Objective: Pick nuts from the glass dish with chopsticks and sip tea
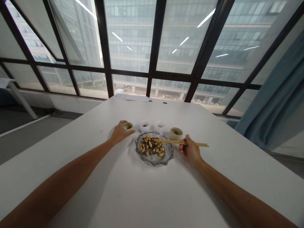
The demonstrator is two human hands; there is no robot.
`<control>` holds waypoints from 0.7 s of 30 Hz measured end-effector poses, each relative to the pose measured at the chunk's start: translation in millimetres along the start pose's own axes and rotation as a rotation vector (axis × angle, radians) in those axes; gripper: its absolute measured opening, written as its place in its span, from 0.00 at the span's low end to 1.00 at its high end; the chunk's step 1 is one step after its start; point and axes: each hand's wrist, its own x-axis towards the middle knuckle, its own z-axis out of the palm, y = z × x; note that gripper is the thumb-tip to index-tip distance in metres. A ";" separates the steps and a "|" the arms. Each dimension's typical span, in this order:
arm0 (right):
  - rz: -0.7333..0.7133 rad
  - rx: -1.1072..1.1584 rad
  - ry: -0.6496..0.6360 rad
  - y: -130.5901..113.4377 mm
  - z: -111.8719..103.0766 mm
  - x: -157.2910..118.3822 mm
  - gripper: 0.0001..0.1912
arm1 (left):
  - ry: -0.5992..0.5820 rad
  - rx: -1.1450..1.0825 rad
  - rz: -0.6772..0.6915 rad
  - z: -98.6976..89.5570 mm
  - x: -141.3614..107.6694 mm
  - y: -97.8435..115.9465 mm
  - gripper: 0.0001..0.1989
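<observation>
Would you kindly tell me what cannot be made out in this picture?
All in the head view:
Lower side of the left small pale-green cup: hidden by the left hand.
Whether the tan wooden chopsticks grip any brown-and-tan nuts: tips too small.
Contents of the left small white container: too small.
Rest of the blue cloth curtain: cut off by the right edge.

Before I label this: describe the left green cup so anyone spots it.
On the white table, find the glass plate of nuts and seeds. Beyond its left edge, the left hand curls around a small greenish cup. That hand sets it apart from the similar cup near the right hand and the two white containers between.
</observation>
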 end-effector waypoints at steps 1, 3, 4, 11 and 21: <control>-0.004 -0.008 -0.017 1.0 -0.7 1.0 0.26 | 0.013 0.010 0.048 0.6 -0.3 -1.1 0.36; -0.017 -0.018 -0.048 2.9 -1.7 2.8 0.26 | 0.046 0.046 0.177 1.6 -1.2 -2.6 0.34; -0.024 -0.017 -0.056 3.8 -1.9 3.6 0.26 | 0.056 0.066 0.244 1.8 -1.6 -2.9 0.34; -0.055 -0.024 -0.066 6.7 -0.7 5.0 0.27 | 0.051 0.105 0.413 0.9 -1.8 -2.4 0.33; -0.121 -0.022 -0.090 8.4 3.0 1.8 0.30 | 0.074 0.029 0.168 4.4 1.1 -8.1 0.33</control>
